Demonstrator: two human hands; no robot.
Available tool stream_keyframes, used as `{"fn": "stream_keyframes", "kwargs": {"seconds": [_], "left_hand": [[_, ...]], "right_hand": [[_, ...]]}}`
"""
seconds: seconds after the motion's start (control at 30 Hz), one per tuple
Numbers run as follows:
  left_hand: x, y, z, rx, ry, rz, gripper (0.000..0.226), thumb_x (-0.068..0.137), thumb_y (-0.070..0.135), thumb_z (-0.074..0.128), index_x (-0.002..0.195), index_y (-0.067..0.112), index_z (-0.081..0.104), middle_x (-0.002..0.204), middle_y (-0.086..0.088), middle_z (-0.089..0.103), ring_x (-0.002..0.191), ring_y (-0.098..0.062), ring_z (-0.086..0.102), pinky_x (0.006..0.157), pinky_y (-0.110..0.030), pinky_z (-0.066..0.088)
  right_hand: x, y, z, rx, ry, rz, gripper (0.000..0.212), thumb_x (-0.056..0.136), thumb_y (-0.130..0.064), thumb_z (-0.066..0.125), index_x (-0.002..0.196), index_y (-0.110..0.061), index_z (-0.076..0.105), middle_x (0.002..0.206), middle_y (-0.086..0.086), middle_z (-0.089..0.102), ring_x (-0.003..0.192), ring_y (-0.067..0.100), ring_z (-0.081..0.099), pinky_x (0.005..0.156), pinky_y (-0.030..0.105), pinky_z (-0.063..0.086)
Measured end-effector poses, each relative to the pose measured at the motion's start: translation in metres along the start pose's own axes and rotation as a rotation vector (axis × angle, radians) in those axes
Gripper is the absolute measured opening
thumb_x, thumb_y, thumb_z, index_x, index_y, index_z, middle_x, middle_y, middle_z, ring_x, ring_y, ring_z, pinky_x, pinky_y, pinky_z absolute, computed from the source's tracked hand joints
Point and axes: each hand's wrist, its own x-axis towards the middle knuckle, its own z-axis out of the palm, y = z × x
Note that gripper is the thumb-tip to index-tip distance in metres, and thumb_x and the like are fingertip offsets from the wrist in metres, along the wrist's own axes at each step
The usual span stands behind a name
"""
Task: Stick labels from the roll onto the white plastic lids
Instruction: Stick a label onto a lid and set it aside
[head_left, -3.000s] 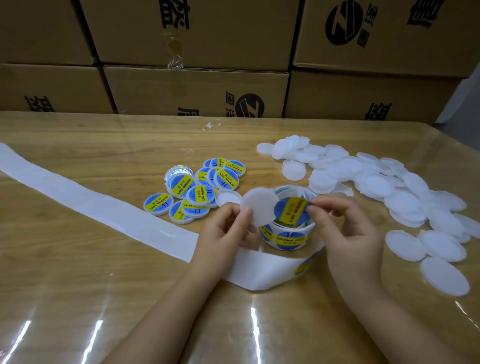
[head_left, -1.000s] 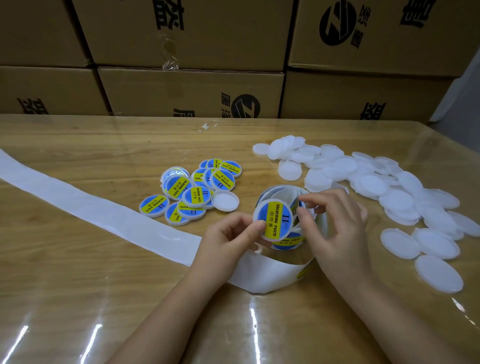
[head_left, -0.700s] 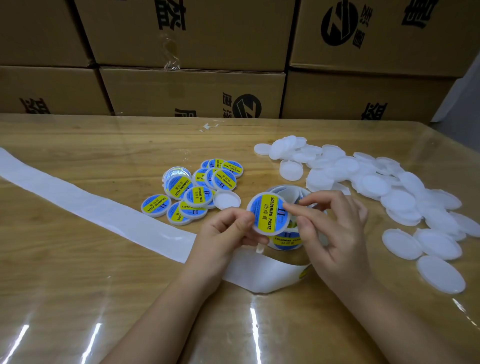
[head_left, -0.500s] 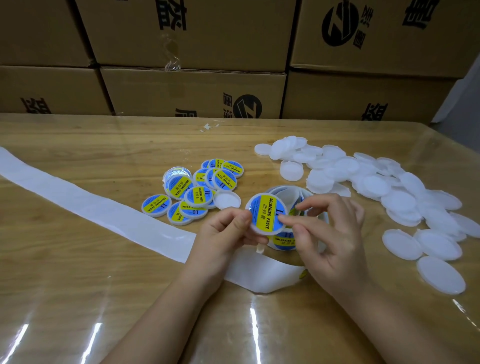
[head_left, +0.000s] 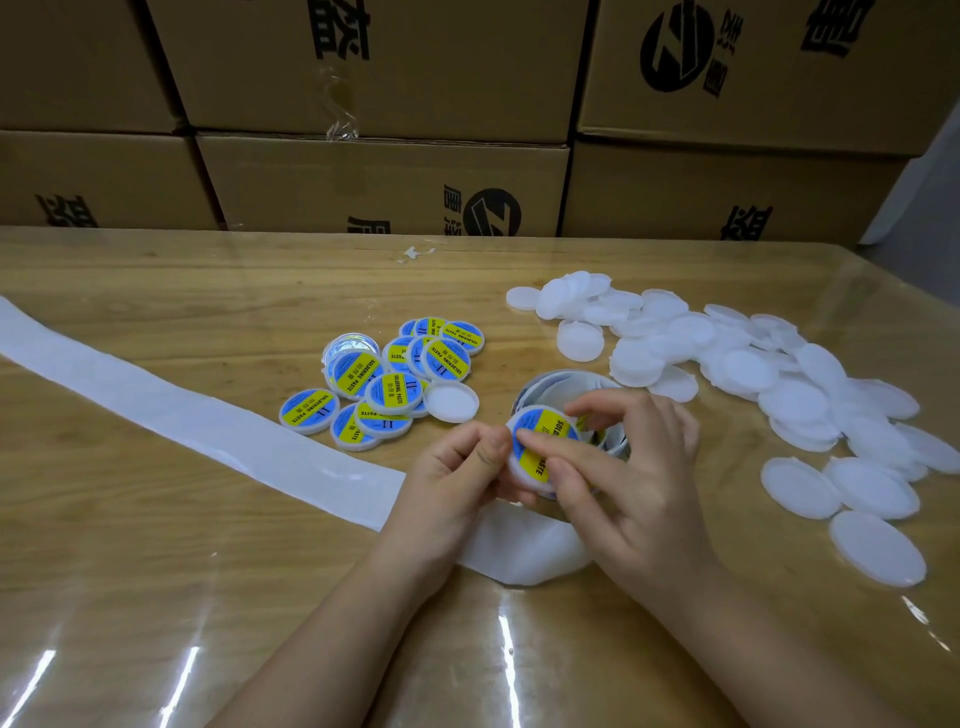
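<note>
even indoor light, glare streaks on the glossy table, wide-angle bowing at edges, slightly soft.

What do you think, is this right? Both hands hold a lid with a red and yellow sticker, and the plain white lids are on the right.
Not quite. The head view shows the sticker is blue and yellow, not red. The rest is right: the left hand and right hand both hold the lid, and the plain white lids lie on the right.
</note>
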Motion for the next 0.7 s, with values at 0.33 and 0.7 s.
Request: {"fn": "stream_keyframes", "kwargs": {"seconds": [0.33,0.7], "left_hand": [[0.0012,-0.0028,-0.0014,-0.008,-0.039,0.015,0.03,0.084,0.038,0.05,0.068,0.022,0.069,0.061,0.0,0.064,0.055,-0.009,0.059,0.06,-0.018,0.048],[0.003,-0.0034,-0.0034,-0.028,0.023,0.025,0.035,0.089,0.035,0.045,0.059,0.025,0.061,0.059,0.001,0.059,0.058,-0.011,0.055,0.062,-0.021,0.047]], "right_hand": [[-0.001,0.0012,0.0022,-0.022,0.019,0.068,0.029,0.092,-0.03,0.047,0.103,-0.027,0.074,0.102,0.0,0.057,0.087,0.012,0.05,0.085,0.045,0.033],[-0.0004,-0.0028,0.0014,0.035,-0.02,-0.112,0.025,0.086,-0.028,0.054,0.099,-0.032,0.074,0.099,0.002,0.06,0.084,0.017,0.051,0.084,0.046,0.034]]}}
